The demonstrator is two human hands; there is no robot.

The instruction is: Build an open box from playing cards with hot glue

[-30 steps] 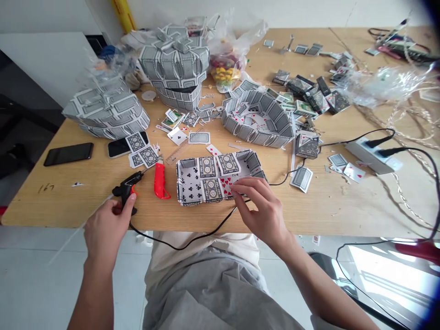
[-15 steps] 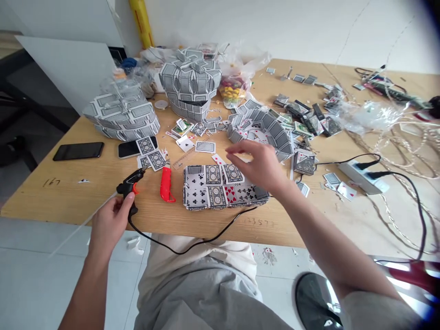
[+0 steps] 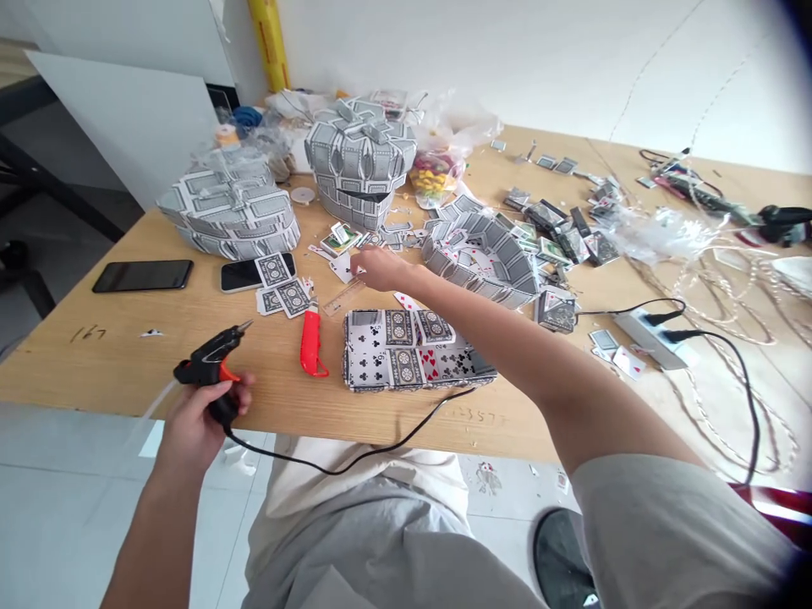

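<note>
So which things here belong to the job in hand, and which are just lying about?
Part of the job, it seems:
- black glue gun, held in the left grip
- loose card, nearest the right grip
- card-lined tray

Apparently just lying about:
- uncovered phone
- partly covered phone
- yellow roll

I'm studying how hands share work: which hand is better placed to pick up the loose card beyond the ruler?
Probably the right hand: it is at the card, while the left hand is farther away, holding the glue gun.
</note>
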